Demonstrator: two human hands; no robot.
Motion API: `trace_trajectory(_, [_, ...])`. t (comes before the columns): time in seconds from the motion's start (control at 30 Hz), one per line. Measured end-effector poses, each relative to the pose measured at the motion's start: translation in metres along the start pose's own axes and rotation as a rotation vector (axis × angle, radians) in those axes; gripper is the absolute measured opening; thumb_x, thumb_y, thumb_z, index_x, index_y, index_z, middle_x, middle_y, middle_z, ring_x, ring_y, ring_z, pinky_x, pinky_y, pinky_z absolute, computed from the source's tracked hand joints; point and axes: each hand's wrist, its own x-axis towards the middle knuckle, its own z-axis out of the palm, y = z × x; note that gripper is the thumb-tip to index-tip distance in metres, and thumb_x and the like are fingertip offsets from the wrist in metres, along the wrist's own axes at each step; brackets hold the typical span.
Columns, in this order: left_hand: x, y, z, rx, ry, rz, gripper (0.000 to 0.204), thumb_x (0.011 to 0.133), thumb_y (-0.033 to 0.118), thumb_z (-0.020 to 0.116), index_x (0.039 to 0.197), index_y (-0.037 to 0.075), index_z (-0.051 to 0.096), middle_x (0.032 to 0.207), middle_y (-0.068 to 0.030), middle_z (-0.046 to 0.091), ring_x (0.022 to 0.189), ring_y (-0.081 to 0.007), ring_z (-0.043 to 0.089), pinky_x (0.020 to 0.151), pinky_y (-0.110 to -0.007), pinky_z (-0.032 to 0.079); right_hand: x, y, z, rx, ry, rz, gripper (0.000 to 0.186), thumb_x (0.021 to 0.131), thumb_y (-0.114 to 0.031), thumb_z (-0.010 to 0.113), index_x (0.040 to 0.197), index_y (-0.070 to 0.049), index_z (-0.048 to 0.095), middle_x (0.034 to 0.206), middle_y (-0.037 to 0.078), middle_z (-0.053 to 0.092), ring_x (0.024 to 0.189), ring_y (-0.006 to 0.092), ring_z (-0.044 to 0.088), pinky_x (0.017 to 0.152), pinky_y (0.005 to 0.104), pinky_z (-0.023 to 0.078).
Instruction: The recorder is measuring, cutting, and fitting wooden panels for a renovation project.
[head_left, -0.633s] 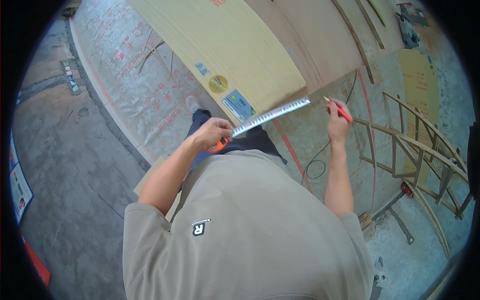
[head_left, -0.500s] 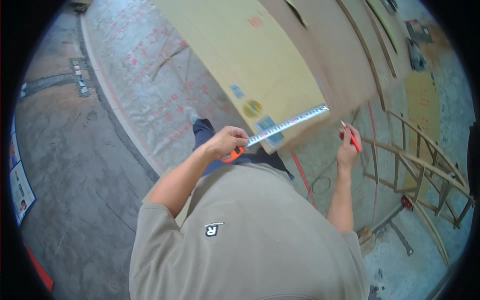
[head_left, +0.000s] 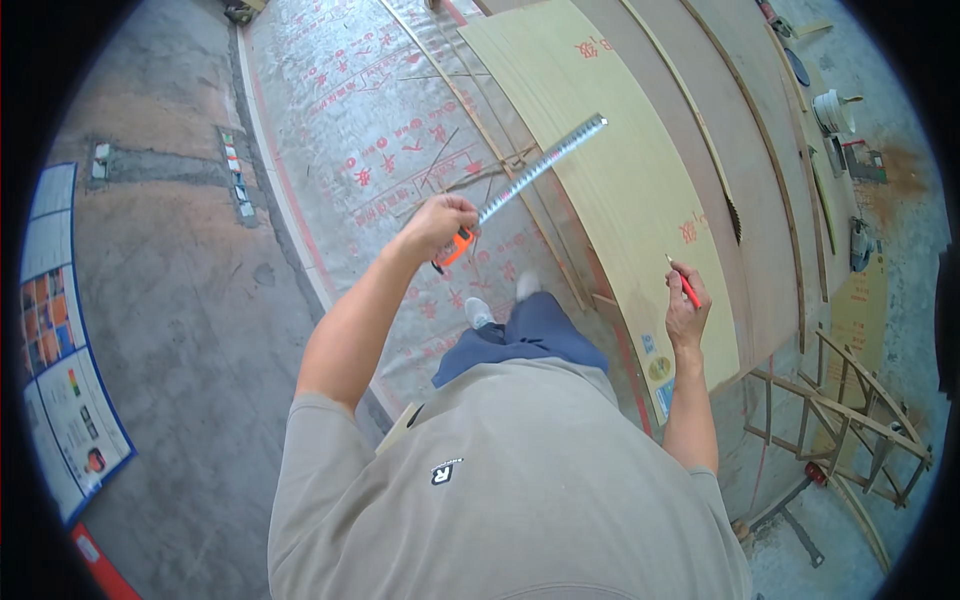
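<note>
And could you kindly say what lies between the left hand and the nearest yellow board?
In the head view, floor sheeting and a thin wooden strip, with the tape blade crossing over them.

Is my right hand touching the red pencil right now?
Touching. The head view shows the right hand closed around the red pencil, whose pale tip pokes out beyond the grip.

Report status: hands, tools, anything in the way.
Left hand holding tape, blade out toward yellow board. Right hand holding pencil. Wooden frame off to the right, apart from both hands.
</note>
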Motion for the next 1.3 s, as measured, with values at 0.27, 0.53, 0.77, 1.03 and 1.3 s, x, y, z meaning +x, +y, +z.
trace_trajectory(0.27, [0.126,0.138,-0.091,0.04,0.08,-0.038,0.01,0.09,0.008,0.063,0.095,-0.001,0.066,0.082,-0.0102,0.068,0.068,-0.0157,0.063,0.058,-0.032,0.053,0.16,-0.023,0.093,0.192,0.115,0.098,0.021,0.1,-0.011,0.052,0.114,-0.003,0.065,0.087,0.007,0.07,0.082,0.0146,0.066,0.076,0.0292,0.052])
trace_trajectory(0.53, [0.234,0.225,-0.141,0.157,0.073,-0.101,0.01,0.089,0.009,0.064,0.091,0.0,0.068,0.081,-0.0087,0.069,0.068,-0.015,0.063,0.061,-0.03,0.051,0.428,-0.061,0.227,-0.051,0.115,-0.028,0.029,0.091,-0.03,0.066,0.108,-0.007,0.068,0.092,0.019,0.071,0.087,0.0394,0.068,0.075,0.0427,0.053])
trace_trajectory(0.77, [0.286,0.214,-0.18,0.3,-0.016,-0.097,0.013,0.087,0.01,0.066,0.092,0.0,0.071,0.078,-0.0077,0.069,0.07,-0.0144,0.061,0.063,-0.03,0.049,0.514,-0.091,0.286,-0.275,0.151,0.077,0.031,0.084,-0.035,0.073,0.101,-0.009,0.075,0.09,0.018,0.073,0.089,0.0356,0.07,0.082,0.0424,0.054])
trace_trajectory(1.03, [0.309,0.227,-0.184,0.179,-0.182,-0.13,0.011,0.087,0.008,0.065,0.089,0.0,0.072,0.078,-0.0065,0.069,0.07,-0.0135,0.06,0.065,-0.03,0.048,0.523,-0.062,0.293,0.012,0.263,0.45,0.017,0.08,-0.016,0.079,0.093,-0.006,0.074,0.083,0.007,0.074,0.078,0.0174,0.07,0.076,0.0311,0.055])
trace_trajectory(1.3, [0.311,0.228,-0.19,0.032,-0.296,-0.257,0.012,0.09,0.009,0.065,0.095,0.0,0.072,0.081,-0.0068,0.07,0.073,-0.0144,0.061,0.067,-0.029,0.049,0.524,-0.058,0.304,0.012,0.355,0.503,0.013,0.083,-0.008,0.076,0.093,0.0,0.071,0.078,0.005,0.069,0.069,0.0125,0.064,0.063,0.0263,0.051])
